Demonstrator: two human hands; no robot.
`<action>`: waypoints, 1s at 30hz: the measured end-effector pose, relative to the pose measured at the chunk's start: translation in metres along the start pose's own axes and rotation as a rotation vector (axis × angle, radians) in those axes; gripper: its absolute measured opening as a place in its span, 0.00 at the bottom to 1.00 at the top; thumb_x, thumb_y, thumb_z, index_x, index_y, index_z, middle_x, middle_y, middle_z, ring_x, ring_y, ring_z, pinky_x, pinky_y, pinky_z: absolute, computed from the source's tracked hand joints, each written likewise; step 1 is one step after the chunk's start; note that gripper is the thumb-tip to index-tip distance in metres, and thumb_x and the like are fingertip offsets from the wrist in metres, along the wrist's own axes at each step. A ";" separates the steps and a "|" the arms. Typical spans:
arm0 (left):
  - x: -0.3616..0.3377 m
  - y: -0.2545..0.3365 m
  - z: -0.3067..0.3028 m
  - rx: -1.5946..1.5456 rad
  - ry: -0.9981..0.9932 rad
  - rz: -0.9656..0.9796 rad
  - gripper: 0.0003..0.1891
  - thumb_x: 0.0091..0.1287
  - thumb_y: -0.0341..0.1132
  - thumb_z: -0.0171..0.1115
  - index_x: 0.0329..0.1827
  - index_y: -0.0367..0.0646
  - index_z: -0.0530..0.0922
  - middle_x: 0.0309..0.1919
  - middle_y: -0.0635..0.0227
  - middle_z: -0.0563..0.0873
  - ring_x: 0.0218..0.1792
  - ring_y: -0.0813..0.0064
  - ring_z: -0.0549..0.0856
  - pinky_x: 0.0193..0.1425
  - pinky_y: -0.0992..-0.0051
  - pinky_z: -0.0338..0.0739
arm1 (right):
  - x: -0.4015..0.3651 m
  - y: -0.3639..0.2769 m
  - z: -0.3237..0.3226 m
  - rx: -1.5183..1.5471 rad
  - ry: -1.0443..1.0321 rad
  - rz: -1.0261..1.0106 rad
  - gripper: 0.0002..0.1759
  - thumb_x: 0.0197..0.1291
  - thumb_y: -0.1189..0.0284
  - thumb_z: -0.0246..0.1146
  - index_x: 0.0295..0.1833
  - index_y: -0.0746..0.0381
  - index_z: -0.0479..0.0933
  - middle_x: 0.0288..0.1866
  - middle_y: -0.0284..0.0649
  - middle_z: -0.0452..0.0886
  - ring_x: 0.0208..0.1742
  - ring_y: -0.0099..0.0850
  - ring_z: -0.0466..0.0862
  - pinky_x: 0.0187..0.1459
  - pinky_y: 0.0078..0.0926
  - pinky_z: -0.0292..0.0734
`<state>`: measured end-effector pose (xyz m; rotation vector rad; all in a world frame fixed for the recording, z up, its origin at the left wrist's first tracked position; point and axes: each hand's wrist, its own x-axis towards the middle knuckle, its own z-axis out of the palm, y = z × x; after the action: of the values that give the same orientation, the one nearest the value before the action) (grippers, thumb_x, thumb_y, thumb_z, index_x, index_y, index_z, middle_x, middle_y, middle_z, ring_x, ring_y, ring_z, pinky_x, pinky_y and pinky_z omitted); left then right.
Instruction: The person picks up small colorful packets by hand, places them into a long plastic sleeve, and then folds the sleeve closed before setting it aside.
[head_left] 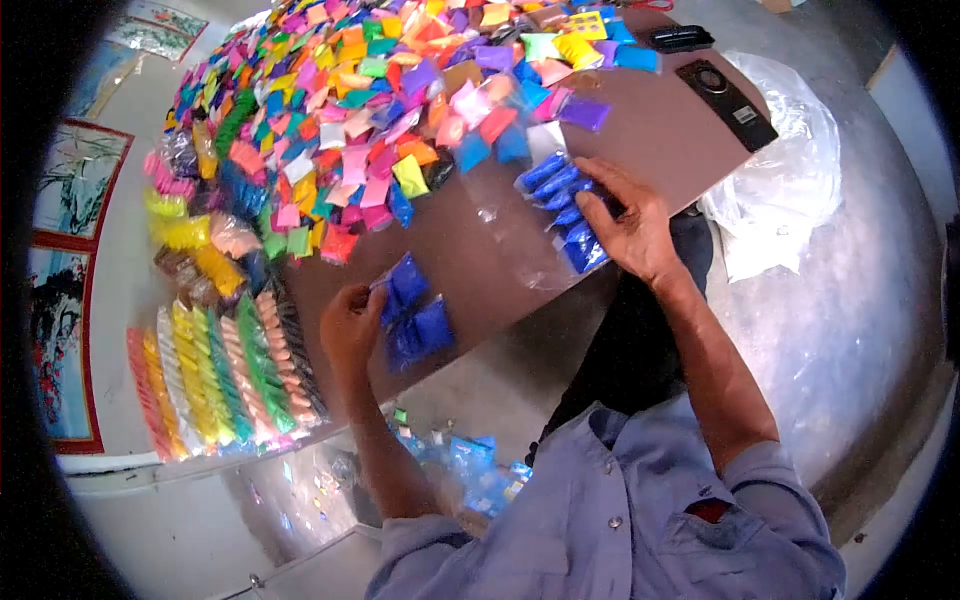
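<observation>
My left hand [350,325] is at the table's front edge, thumb and fingers closed on the edge of a blue packet. It belongs to a small group of blue packets [420,330] lying on the brown table. My right hand [630,220] has its thumb and fingers closed on a clear plastic bag with blue packets [562,200] stacked in a row inside. The bag's clear, loose end [500,225] spreads leftward over the table. My right palm hides part of the bag's near side.
A large heap of colourful packets [350,110] covers the table's far side. Filled bags in sorted colours [215,370] line the left end. A black scale-like device [727,100] sits at the right, beside a big clear plastic bag [790,160]. Blue packaging [475,465] lies on the floor.
</observation>
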<state>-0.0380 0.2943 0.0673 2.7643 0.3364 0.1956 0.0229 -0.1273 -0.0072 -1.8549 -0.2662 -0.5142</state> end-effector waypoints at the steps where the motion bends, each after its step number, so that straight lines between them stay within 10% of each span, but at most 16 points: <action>1: 0.000 -0.001 0.002 -0.060 -0.002 -0.032 0.20 0.71 0.46 0.79 0.54 0.38 0.91 0.42 0.56 0.95 0.42 0.63 0.94 0.51 0.63 0.87 | 0.001 -0.002 -0.003 -0.012 0.010 -0.002 0.25 0.69 0.71 0.74 0.71 0.61 0.85 0.67 0.53 0.89 0.68 0.48 0.89 0.69 0.39 0.83; 8: 0.008 0.022 -0.012 -0.700 -0.004 -0.048 0.23 0.68 0.32 0.82 0.64 0.35 0.86 0.47 0.67 0.91 0.47 0.75 0.89 0.54 0.72 0.84 | 0.002 -0.013 -0.004 0.004 -0.002 0.037 0.22 0.70 0.74 0.73 0.68 0.64 0.86 0.65 0.53 0.89 0.68 0.45 0.88 0.71 0.39 0.80; 30: 0.070 0.195 0.122 -1.243 -0.208 0.134 0.13 0.72 0.21 0.73 0.58 0.37 0.86 0.43 0.72 0.90 0.39 0.83 0.85 0.47 0.79 0.80 | 0.003 -0.004 -0.003 -0.005 0.006 -0.012 0.23 0.67 0.74 0.74 0.67 0.65 0.86 0.63 0.55 0.90 0.65 0.51 0.89 0.68 0.42 0.83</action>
<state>0.0914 0.0948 0.0295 1.5481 -0.0498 0.0897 0.0232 -0.1292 -0.0016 -1.8574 -0.2720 -0.5286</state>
